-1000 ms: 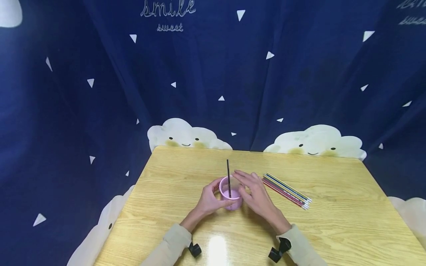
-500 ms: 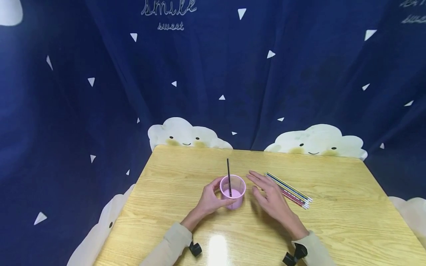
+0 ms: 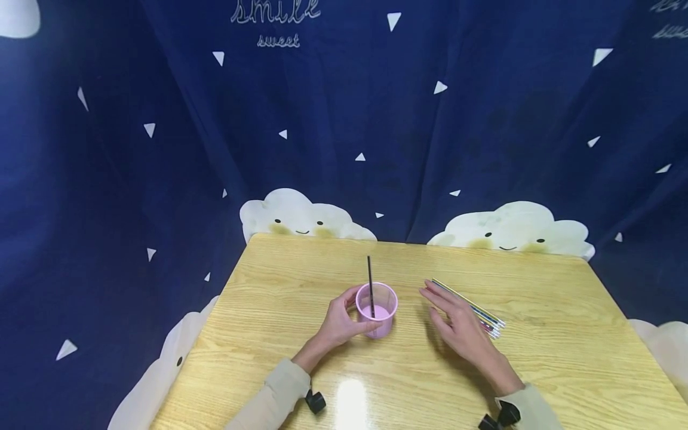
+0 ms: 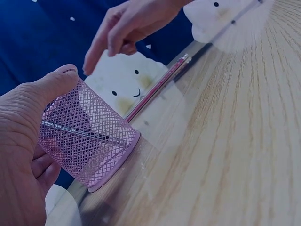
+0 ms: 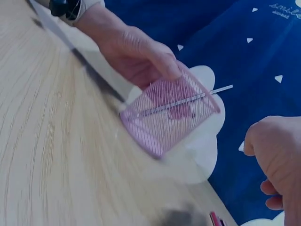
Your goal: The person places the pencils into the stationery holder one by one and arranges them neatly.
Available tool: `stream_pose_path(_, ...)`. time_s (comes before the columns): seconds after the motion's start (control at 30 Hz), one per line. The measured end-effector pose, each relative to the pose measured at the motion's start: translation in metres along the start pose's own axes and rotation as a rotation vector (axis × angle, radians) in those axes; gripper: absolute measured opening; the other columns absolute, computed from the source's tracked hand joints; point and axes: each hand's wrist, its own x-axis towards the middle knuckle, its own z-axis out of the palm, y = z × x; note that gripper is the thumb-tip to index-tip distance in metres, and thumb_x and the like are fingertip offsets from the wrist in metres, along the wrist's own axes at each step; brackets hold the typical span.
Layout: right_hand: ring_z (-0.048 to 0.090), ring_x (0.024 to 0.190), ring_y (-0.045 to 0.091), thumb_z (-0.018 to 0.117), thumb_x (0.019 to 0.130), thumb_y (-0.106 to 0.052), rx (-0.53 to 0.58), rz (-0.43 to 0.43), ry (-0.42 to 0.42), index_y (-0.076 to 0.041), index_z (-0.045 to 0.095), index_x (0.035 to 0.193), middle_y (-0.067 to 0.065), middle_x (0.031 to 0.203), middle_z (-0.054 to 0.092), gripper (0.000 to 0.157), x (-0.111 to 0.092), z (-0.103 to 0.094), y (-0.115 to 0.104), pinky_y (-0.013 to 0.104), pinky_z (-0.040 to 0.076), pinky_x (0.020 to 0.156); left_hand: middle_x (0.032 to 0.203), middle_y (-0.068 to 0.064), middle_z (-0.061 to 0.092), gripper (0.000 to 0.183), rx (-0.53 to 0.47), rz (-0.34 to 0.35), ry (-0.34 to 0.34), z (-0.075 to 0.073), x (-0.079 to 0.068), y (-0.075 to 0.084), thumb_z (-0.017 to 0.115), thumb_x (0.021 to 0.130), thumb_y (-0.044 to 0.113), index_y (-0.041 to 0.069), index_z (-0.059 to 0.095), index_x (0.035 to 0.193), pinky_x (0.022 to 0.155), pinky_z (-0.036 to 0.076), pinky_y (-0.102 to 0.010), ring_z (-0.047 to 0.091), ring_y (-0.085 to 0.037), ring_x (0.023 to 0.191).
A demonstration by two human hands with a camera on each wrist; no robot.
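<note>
A pink mesh pencil cup [image 3: 378, 328] stands on the table with one dark pencil [image 3: 369, 278] leaning inside it. My left hand [image 3: 341, 322] grips the cup from its left side, thumb across the near side; in the left wrist view the thumb lies near the rim of the mesh cup [image 4: 89, 136]. To the right of the cup my right hand [image 3: 462, 328] hovers with extended fingers, nothing held. Beneath and beyond it lies a bundle of pencils [image 3: 486, 316], partly hidden by the hand. In the left wrist view a red pencil [image 4: 153, 92] shows among them.
The wooden table [image 3: 290, 269] reaches back to a dark blue curtain [image 3: 333, 119] printed with clouds and white triangles. A bright reflection lies on the tabletop near the front.
My right hand has moved away from the cup's rim, rightward to over the bundle of pencils. The left hand keeps its grip on the cup, which has stayed in place.
</note>
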Motion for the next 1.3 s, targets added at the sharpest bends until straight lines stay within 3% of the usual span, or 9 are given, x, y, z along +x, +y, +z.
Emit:
stream_pose_path(0.07,0.059,0.134,0.037,0.072,0.093,-0.001,-0.039,0.003,-0.022,-0.012,0.065,0.142,0.012,0.151,0.059,0.051,-0.003,-0.002,0.004,0.039,0.042,0.117,0.135,-0.022,0.066,0.082,-0.006,0.001,-0.001,0.000,0.000,0.000,0.096,0.073,0.018,0.007,0.058,0.145,0.113,0.047,-0.057,0.063,-0.038,0.127)
stream_pose_path(0.17,0.061,0.131,0.034,0.071,0.094,-0.004,-0.098,-0.014,-0.064,-0.012,0.064,0.145,0.007,0.153,0.057,0.052,-0.008,-0.003,0.011,0.053,0.048,0.102,0.136,-0.022,0.066,0.082,-0.008,-0.006,-0.003,0.000,0.000,0.000,0.096,0.073,0.018,0.008,0.058,0.145,0.114,0.046,-0.057,0.062,-0.038,0.128)
stream_pose_path(0.3,0.066,0.116,0.031,0.071,0.094,-0.007,-0.155,-0.049,-0.101,-0.007,0.067,0.140,0.009,0.149,0.060,0.046,-0.015,-0.001,0.021,0.053,0.050,0.095,0.136,-0.021,0.066,0.081,-0.006,-0.013,-0.003,0.000,0.000,0.001,0.097,0.073,0.019,0.011,0.059,0.144,0.114,0.046,-0.056,0.061,-0.039,0.129)
stream_pose_path(0.43,0.063,0.099,0.028,0.072,0.090,-0.007,-0.189,-0.052,-0.104,-0.003,0.072,0.131,0.016,0.141,0.066,0.041,-0.023,0.001,0.031,0.060,0.047,0.100,0.136,-0.021,0.066,0.081,-0.007,-0.009,0.000,0.000,0.000,0.002,0.097,0.073,0.018,0.011,0.059,0.144,0.114,0.045,-0.058,0.061,-0.041,0.129)
stream_pose_path(0.5,0.060,0.095,0.027,0.073,0.090,-0.007,-0.202,-0.053,-0.112,-0.003,0.072,0.130,0.016,0.139,0.067,0.041,-0.026,0.002,0.036,0.057,0.048,0.098,0.136,-0.020,0.066,0.081,-0.012,-0.007,0.002,0.000,0.000,0.003,0.097,0.073,0.016,0.010,0.059,0.144,0.114,0.045,-0.058,0.060,-0.042,0.129)
stream_pose_path(0.63,0.066,0.106,0.034,0.073,0.088,-0.007,-0.250,-0.097,-0.120,-0.002,0.074,0.127,0.017,0.136,0.069,0.039,-0.028,0.003,0.043,0.049,0.049,0.086,0.135,-0.022,0.066,0.081,-0.029,-0.006,0.010,0.000,0.000,0.004,0.096,0.071,0.010,0.007,0.059,0.144,0.113,0.045,-0.061,0.061,-0.043,0.128)
stream_pose_path(0.87,0.057,0.086,0.027,0.075,0.088,-0.012,-0.352,-0.088,-0.124,-0.005,0.075,0.126,0.015,0.134,0.070,0.039,-0.035,0.005,0.049,0.038,0.044,0.066,0.134,-0.023,0.067,0.083,-0.055,-0.020,0.009,0.001,-0.001,0.004,0.095,0.070,0.004,0.003,0.057,0.144,0.111,0.045,-0.064,0.062,-0.044,0.126)
stream_pose_path(1.07,0.056,0.088,0.024,0.074,0.090,-0.012,-0.343,-0.040,-0.112,-0.007,0.073,0.131,0.011,0.136,0.070,0.041,-0.036,0.007,0.051,0.038,0.044,0.068,0.134,-0.020,0.068,0.081,-0.022,-0.020,0.004,0.000,-0.001,0.004,0.096,0.073,0.014,0.008,0.059,0.144,0.111,0.047,-0.062,0.062,-0.043,0.126)
stream_pose_path(1.3,0.058,0.090,0.027,0.073,0.088,-0.012,-0.368,-0.097,-0.100,-0.008,0.077,0.124,0.010,0.131,0.072,0.036,-0.036,0.010,0.053,0.040,0.044,0.067,0.133,-0.019,0.068,0.083,0.006,-0.012,0.006,0.000,-0.001,0.003,0.096,0.073,0.018,0.008,0.058,0.145,0.109,0.049,-0.058,0.064,-0.039,0.123)
